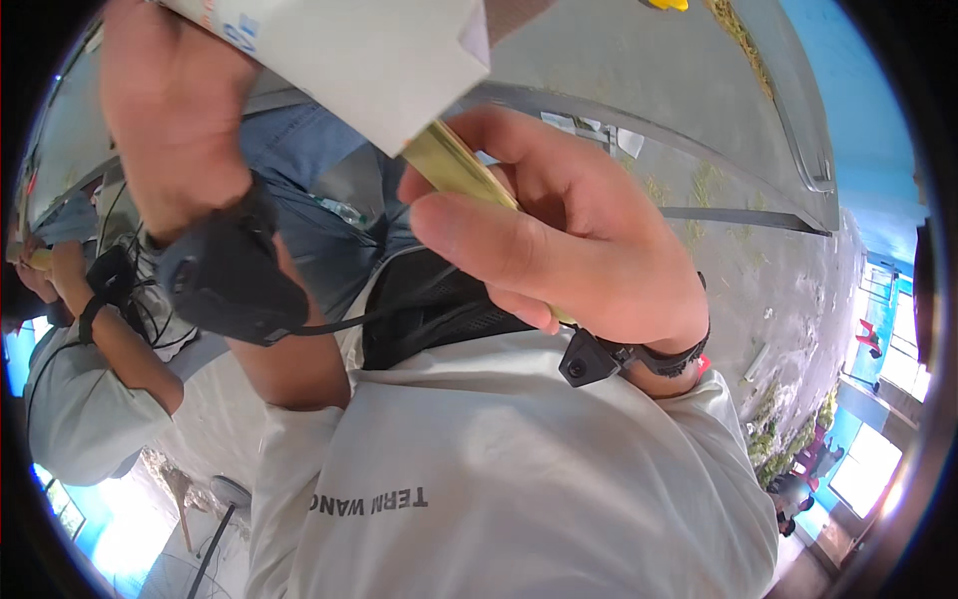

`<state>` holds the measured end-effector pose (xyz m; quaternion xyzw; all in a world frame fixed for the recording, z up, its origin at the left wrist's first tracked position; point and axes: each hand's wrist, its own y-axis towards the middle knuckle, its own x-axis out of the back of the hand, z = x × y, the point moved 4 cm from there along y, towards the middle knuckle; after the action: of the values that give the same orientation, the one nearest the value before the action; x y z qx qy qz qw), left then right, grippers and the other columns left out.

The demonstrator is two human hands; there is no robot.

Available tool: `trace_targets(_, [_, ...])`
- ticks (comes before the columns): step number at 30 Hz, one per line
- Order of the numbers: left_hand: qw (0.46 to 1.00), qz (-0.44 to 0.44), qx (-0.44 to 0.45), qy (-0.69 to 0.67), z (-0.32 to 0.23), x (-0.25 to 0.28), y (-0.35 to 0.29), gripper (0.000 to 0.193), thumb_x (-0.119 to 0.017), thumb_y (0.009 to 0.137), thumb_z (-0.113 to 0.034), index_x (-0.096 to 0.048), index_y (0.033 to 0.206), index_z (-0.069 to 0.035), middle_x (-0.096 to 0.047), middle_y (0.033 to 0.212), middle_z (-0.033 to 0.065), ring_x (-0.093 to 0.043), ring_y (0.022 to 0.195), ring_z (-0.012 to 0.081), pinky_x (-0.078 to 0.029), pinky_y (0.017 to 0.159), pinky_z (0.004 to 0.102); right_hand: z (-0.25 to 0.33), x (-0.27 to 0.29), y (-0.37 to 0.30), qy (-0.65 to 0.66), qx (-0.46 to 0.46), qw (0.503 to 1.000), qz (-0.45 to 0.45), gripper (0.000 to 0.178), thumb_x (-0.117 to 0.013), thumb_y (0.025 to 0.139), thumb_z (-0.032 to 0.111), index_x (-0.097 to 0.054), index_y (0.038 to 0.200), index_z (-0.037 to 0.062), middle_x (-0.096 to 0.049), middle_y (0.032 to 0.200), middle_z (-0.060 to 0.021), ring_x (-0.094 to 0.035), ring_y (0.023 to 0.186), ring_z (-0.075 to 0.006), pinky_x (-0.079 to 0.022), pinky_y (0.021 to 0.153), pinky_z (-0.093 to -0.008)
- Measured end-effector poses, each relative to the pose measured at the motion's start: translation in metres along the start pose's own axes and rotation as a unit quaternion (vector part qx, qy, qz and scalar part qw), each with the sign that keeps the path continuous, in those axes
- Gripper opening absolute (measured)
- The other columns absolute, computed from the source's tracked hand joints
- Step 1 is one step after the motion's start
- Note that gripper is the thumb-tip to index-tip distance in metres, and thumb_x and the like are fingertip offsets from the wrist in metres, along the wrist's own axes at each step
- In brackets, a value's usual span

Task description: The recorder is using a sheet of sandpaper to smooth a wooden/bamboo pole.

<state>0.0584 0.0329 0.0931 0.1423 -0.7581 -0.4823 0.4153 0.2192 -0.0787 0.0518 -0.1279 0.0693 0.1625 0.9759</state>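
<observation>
My right hand (584, 225) is closed on a flat yellow-green bundle (457, 168) of what look like thin layered strips, pinched between thumb and fingers. The bundle's far end goes under a white paper piece (399, 70), which has faint coloured print near its left edge. At the upper left, my left hand (185, 95) is beside that paper, its back showing. Its fingers are hidden by the paper and the picture's edge, so its grip cannot be made out. Both wrists wear black strapped devices; a cable runs from the left one.
A grey table (619, 65) with metal edge bars is beyond my hands, with dry grass bits (709, 185) scattered on it. A yellow object (669, 4) is at the top edge. On the left, a co-worker's forearm (125, 344) reaches toward a tan thing. A fan (230, 491) stands lower left.
</observation>
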Motion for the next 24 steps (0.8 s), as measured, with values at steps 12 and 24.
trace_targets(12, [0.970, 0.023, 0.114, -0.213, 0.036, 0.009, -0.010, 0.071, -0.070, 0.092, -0.028, -0.039, 0.145, 0.009, -0.060, 0.132, 0.0191, -0.060, 0.119, 0.0257, -0.046, 0.103, 0.0339, 0.004, -0.008, -0.009, -0.044, -0.048, 0.998, -0.007, 0.046, -0.068, 0.094, 0.045, -0.064, 0.104, 0.0002, -0.055, 0.071, 0.0008, -0.046, 0.060, -0.0070, -0.036, 0.052, -0.0263])
trace_targets(24, [0.645, -0.074, 0.414, -0.638, 0.054, -0.002, -0.008, 0.046, -0.053, 0.104, -0.037, -0.052, 0.134, -0.003, -0.064, 0.126, 0.0097, -0.062, 0.114, 0.0222, -0.049, 0.099, 0.0376, 0.010, -0.011, -0.010, -0.152, -0.001, 0.987, -0.045, 0.044, -0.073, 0.091, 0.039, -0.065, 0.111, 0.0013, -0.062, 0.081, -0.0075, -0.056, 0.069, -0.0160, -0.044, 0.062, -0.0310])
